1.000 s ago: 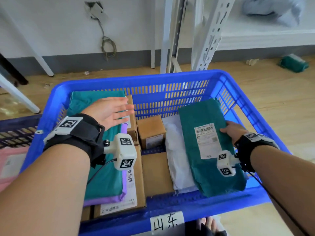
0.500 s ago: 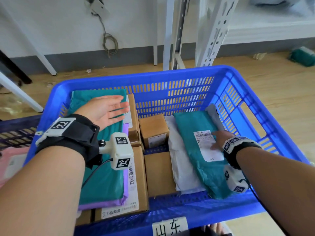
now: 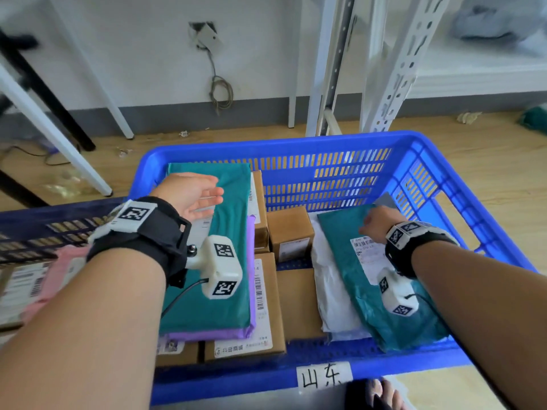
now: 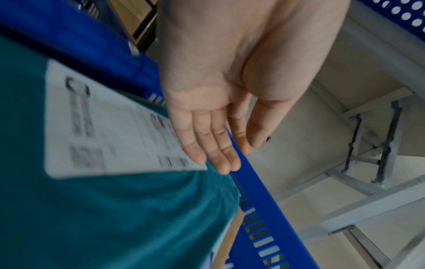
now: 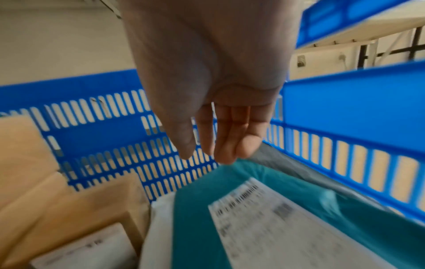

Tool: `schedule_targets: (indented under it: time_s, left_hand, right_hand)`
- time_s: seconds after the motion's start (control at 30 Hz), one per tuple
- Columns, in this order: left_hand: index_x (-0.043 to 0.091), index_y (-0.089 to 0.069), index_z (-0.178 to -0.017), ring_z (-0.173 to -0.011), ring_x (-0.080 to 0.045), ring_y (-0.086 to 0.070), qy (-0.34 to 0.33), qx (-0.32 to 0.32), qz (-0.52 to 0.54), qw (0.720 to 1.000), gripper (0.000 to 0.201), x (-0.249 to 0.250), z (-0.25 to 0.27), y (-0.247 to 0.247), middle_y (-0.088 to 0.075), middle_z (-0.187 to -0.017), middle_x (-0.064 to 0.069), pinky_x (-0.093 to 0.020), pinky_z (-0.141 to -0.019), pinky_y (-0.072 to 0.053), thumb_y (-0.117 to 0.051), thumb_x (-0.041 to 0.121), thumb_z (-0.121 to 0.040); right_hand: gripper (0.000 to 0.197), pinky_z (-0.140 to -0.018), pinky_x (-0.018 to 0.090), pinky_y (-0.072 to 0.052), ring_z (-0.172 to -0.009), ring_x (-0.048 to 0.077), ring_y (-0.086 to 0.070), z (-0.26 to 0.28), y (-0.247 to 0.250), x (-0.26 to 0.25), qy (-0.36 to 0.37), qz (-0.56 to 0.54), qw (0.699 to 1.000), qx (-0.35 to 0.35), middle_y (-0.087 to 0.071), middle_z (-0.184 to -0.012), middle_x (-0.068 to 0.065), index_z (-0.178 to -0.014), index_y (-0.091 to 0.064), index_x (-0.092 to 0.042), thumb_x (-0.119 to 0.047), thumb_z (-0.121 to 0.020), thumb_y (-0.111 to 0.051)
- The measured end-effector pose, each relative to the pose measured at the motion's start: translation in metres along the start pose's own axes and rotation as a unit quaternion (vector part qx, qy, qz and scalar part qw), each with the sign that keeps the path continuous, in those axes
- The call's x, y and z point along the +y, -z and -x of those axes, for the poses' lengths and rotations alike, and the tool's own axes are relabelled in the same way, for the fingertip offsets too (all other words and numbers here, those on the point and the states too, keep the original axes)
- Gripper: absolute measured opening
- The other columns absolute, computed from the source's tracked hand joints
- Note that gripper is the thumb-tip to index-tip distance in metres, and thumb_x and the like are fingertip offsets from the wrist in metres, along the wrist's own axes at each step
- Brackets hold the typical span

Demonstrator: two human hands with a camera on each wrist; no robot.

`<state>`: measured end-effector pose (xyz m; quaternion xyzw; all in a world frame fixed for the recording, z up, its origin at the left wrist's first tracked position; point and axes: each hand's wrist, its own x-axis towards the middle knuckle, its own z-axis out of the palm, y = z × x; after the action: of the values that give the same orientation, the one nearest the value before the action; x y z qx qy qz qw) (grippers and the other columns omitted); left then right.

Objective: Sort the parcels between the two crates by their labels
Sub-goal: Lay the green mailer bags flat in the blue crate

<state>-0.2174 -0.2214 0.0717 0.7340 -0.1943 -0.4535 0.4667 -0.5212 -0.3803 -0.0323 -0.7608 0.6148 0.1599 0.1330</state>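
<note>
slotted blue plastic crate: several parcels sorted in, teal plastic mailer laid flat; left hand, right hand both empty, fingers straight.

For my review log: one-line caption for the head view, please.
Both hands open over a blue crate: right hand above a teal parcel, left hand above another.

— What colours do you see in the crate?
— Yours is bright blue with slotted walls. You have teal mailers, a purple one beneath, brown cardboard boxes, a white bag.
— And the wristbands?
— Black, carrying black-and-white square-patterned tags.
</note>
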Motion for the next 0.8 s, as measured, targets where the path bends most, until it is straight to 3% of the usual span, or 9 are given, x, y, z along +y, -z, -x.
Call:
schedule_targets:
  time_s: [0.13, 0.2, 0.3, 0.4, 0.53, 0.6, 0.67, 0.73, 0.8]
  left_hand:
    - [0.018, -0.057, -0.092, -0.073, -0.012, -0.06, 0.003, 0.056, -0.047, 0.997, 0.002, 0.002, 0.008, 0.028, -0.063, -0.089, -0.004, -0.028, -0.07, -0.047, -0.056, 0.017, -0.094]
    - [0.013, -0.059, -0.098, -0.075, -0.024, -0.059, 0.004, 0.091, -0.101, 0.991, 0.01, 0.002, 0.012, 0.043, -0.063, -0.092, -0.012, -0.029, -0.072, -0.043, -0.059, 0.016, -0.089]
    - [-0.004, -0.061, -0.115, -0.105, -0.043, -0.06, 0.019, 0.126, -0.225, 0.966, 0.039, -0.005, 0.01, 0.058, -0.058, -0.116, -0.033, -0.039, -0.072, -0.045, -0.064, 0.018, -0.082]
    - [-0.006, -0.057, -0.123, -0.118, -0.034, -0.057, 0.049, 0.118, -0.301, 0.945, 0.046, -0.021, 0.011, 0.061, -0.057, -0.128, -0.024, -0.04, -0.093, -0.049, -0.066, 0.018, -0.085]
    - [-0.004, -0.06, -0.12, -0.114, -0.027, -0.06, 0.083, 0.117, -0.367, 0.919, 0.044, -0.037, 0.018, 0.058, -0.061, -0.123, -0.016, -0.034, -0.089, -0.048, -0.067, 0.02, -0.084]
    - [-0.003, -0.062, -0.116, -0.106, -0.026, -0.064, 0.098, 0.116, -0.333, 0.931, 0.055, -0.049, 0.004, 0.065, -0.065, -0.113, -0.013, -0.03, -0.085, -0.052, -0.078, 0.02, -0.07]
    - [-0.003, -0.064, -0.11, -0.097, -0.03, -0.069, 0.104, 0.123, -0.27, 0.949, 0.063, -0.06, -0.013, 0.073, -0.07, -0.102, -0.015, -0.043, -0.087, -0.056, -0.082, 0.017, -0.054]
    - [-0.002, -0.065, -0.104, -0.093, -0.031, -0.07, 0.104, 0.129, -0.239, 0.957, 0.051, -0.059, -0.014, 0.074, -0.072, -0.099, -0.016, -0.048, -0.086, -0.056, -0.082, 0.016, -0.059]
    - [-0.001, -0.062, -0.11, -0.101, -0.028, -0.066, 0.087, 0.148, -0.23, 0.958, 0.045, -0.044, 0.002, 0.07, -0.068, -0.111, -0.013, -0.04, -0.091, -0.054, -0.079, 0.018, -0.074]
  right_hand:
    - [0.029, -0.07, 0.027, -0.051, -0.081, 0.025, -0.062, 0.014, 0.04, -0.04, 0.02, -0.054, 0.998, 0.0, -0.063, -0.087, 0.009, -0.096, -0.066, -0.005, -0.032, -0.092, -0.054]
    - [0.019, -0.063, 0.025, -0.053, -0.072, 0.022, -0.063, 0.023, 0.054, -0.06, 0.043, -0.128, 0.991, -0.01, -0.064, -0.081, 0.007, -0.084, -0.062, -0.011, -0.026, -0.092, -0.056]
    - [0.021, -0.044, 0.021, -0.049, -0.056, 0.015, -0.059, 0.041, 0.061, -0.094, 0.068, -0.24, 0.967, -0.044, -0.063, -0.067, 0.002, -0.073, -0.057, -0.016, -0.022, -0.093, -0.057]
    - [0.018, -0.06, 0.027, -0.054, -0.058, 0.018, -0.06, 0.059, 0.058, -0.134, 0.087, -0.373, 0.917, -0.114, -0.066, -0.068, 0.008, -0.079, -0.06, -0.006, -0.016, -0.094, -0.056]
    - [0.017, -0.065, 0.032, -0.058, -0.065, 0.024, -0.067, 0.076, 0.056, -0.177, 0.114, -0.468, 0.859, -0.173, -0.069, -0.078, 0.017, -0.104, -0.059, 0.003, -0.011, -0.093, -0.057]
    - [0.023, -0.07, 0.036, -0.06, -0.069, 0.027, -0.068, 0.078, 0.053, -0.187, 0.105, -0.473, 0.855, -0.183, -0.069, -0.087, 0.022, -0.11, -0.058, 0.006, -0.01, -0.092, -0.059]
    - [0.023, -0.078, 0.041, -0.059, -0.072, 0.03, -0.069, 0.076, 0.051, -0.189, 0.093, -0.495, 0.843, -0.188, -0.069, -0.091, 0.024, -0.109, -0.059, 0.007, -0.007, -0.09, -0.061]
    - [0.023, -0.083, 0.041, -0.058, -0.079, 0.031, -0.071, 0.073, 0.049, -0.187, 0.085, -0.529, 0.82, -0.204, -0.071, -0.097, 0.024, -0.107, -0.061, 0.008, -0.003, -0.087, -0.063]
    - [0.025, -0.085, 0.039, -0.057, -0.087, 0.031, -0.07, 0.071, 0.049, -0.183, 0.079, -0.563, 0.794, -0.216, -0.069, -0.104, 0.025, -0.109, -0.061, 0.01, -0.001, -0.087, -0.064]
